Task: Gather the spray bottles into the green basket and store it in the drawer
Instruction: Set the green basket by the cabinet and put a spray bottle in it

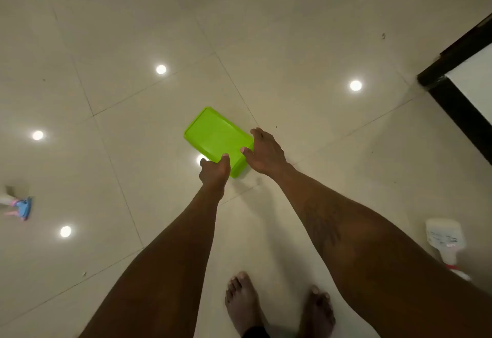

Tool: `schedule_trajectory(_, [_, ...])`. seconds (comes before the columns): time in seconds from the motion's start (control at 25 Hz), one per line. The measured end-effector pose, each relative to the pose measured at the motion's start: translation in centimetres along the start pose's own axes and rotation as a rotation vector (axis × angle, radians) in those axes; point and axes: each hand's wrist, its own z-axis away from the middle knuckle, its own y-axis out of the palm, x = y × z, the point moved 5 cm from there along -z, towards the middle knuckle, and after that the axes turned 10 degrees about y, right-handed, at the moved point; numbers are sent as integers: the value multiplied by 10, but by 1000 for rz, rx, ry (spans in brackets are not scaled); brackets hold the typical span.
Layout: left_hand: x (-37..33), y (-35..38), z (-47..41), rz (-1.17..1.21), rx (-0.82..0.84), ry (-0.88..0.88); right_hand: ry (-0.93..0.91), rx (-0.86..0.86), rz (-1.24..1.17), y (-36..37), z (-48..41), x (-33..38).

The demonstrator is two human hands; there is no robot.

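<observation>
Glossy tiled floor point(111, 44), reflected ceiling lights point(161, 69)

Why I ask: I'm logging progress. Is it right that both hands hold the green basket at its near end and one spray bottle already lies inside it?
Not quite. The head view shows the left hand and right hand at the near end of the green basket, but it is empty. One spray bottle lies on the floor at right, another at left.

I have just one camera, up on the person's head. It looks almost straight down at the tiled floor point(133, 44). The green basket point(213, 135) sits near the middle of my picture, far below. Nearer to me than the basket are both bare arms, and the bare feet point(243, 303) at the bottom edge.
</observation>
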Motion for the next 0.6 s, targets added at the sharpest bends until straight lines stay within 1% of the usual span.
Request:
schedule_trajectory(0.08, [16, 11, -21, 58, -21, -74, 12, 11, -4, 23, -23, -4])
schedule_trajectory(0.16, [34, 22, -46, 145, 9, -125, 37, 53, 0, 47, -44, -11])
schedule_trajectory(0.36, [50, 45, -87, 277, 51, -116, 76, 79, -3, 81, -82, -30])
schedule_trajectory(0.52, [49, 61, -93, 439, 111, -185, 160, 150, -71, 96, -94, -40])
schedule_trajectory(0.6, [48, 63, -90, 480, 141, -207, 219, 104, -135, 95, -89, -41])
